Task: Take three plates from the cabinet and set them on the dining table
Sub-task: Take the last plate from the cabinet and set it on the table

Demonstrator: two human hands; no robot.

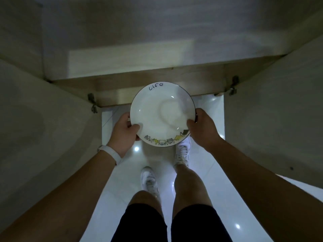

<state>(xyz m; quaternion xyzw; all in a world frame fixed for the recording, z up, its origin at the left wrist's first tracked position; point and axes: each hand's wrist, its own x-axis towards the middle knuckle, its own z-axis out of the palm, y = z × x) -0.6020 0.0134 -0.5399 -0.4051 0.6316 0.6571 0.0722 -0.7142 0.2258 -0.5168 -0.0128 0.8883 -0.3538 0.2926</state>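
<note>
**Plate held in both hands at the open cabinet**

Head view: forearms closest to camera, both cut off by the bottom corners. Below them black shorts (167, 222), bare legs, white sneakers (149, 179) on the glossy white floor (122, 186).

Plate (162, 114) is the landmark: white, dark rim, "Life" lettered at its far edge, cartoon band at its near edge. Held level above the floor, in front of the cabinet (122, 63). Left hand (123, 132) grips the plate's left rim, thumb on top. Right hand (202, 130) grips the right rim the same way. Fingers of both are hidden under the plate. White wristband (111, 153) on the left wrist.

Cabinet doors stand open to either side of the plate, hinges (91, 103) visible. The interior beyond the plate is dim and blurred; can't make out any contents. Can't tell whether more plates are stacked beneath this one.
</note>
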